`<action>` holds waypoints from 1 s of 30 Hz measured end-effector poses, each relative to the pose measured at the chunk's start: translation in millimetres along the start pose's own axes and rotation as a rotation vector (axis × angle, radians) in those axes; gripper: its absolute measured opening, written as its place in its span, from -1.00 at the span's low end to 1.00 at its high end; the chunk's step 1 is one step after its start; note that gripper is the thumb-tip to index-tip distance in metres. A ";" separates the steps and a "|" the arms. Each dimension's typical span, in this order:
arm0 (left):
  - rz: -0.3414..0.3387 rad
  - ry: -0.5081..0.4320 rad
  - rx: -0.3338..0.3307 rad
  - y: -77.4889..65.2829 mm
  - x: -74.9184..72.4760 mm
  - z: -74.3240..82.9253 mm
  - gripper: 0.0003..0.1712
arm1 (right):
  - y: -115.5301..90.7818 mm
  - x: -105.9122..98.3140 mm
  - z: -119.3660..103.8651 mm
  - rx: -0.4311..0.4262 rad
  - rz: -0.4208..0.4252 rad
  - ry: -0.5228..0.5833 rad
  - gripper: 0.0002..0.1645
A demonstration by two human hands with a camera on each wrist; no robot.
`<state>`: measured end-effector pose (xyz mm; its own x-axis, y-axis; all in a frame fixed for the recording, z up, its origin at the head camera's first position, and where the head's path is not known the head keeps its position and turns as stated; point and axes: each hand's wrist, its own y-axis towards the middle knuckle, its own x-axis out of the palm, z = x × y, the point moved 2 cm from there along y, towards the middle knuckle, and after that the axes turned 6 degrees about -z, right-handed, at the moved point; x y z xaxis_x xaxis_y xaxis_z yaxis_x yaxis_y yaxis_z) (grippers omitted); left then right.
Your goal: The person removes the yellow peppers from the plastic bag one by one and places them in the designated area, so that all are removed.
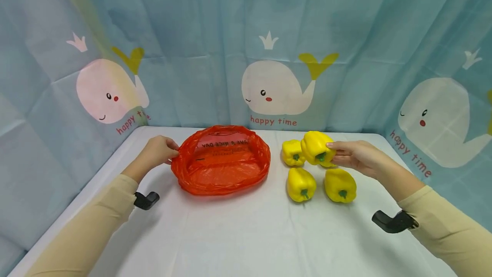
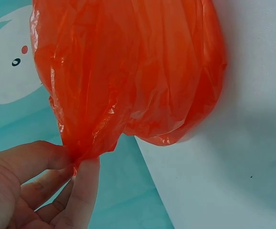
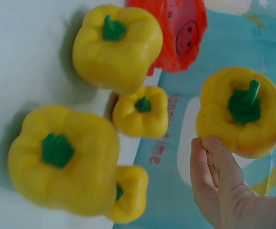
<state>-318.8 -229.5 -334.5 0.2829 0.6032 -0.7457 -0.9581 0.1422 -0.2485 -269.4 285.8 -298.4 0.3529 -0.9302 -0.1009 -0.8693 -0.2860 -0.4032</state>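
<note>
A red plastic bag (image 1: 221, 178) stands with its mouth spread wide on the table. My left hand (image 1: 160, 152) pinches the bag's left edge; in the left wrist view, thumb and fingers gather the thin red film (image 2: 88, 138) into a tuft. Over on the right, my right hand (image 1: 355, 156) grips a yellow bell pepper (image 1: 316, 146) with a green stem, lifted above the others. In the right wrist view the fingers hold this bell pepper (image 3: 224, 133) by its side. Several more yellow bell peppers (image 1: 301, 184) sit on the table below and beside it, one partly hidden behind the held pepper.
A white cloth covers the table (image 1: 238, 234). Blue curtains (image 1: 215, 20) printed with whales hang at the back and both sides, close to the table's edges. A black wrist mount (image 1: 392, 221) sticks out from the right sleeve, another (image 1: 146, 200) from the left.
</note>
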 end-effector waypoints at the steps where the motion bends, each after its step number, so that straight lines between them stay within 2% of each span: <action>1: -0.001 0.000 0.002 -0.3 -0.1 0.5 -0.64 | -1.4 -3.1 1.3 0.006 0.004 -0.002 -0.23; 6: -0.003 0.001 0.006 -2.1 -0.1 2.3 -0.64 | -6.6 -17.8 8.2 0.027 0.014 0.008 -0.13; 14: 0.006 0.000 0.002 -4.6 -0.2 3.4 -0.65 | -13.5 -38.7 18.5 0.022 0.011 0.007 -0.28; 17: 0.009 0.002 0.002 -5.4 -0.2 2.6 -0.65 | -16.6 -45.2 21.5 0.019 0.004 0.027 -0.42; 23: 0.012 0.000 0.001 -6.3 0.4 3.7 -0.64 | -23.4 -59.2 28.4 0.007 -0.042 0.103 -0.90; 30: 0.013 0.006 -0.001 -5.9 0.7 3.2 -0.65 | -29.9 -75.9 39.5 0.016 -0.039 0.167 -0.89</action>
<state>-313.0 -227.4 -331.6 0.2707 0.6006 -0.7523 -0.9617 0.1339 -0.2392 -256.5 374.0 -314.6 0.3225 -0.9442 0.0670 -0.8501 -0.3201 -0.4181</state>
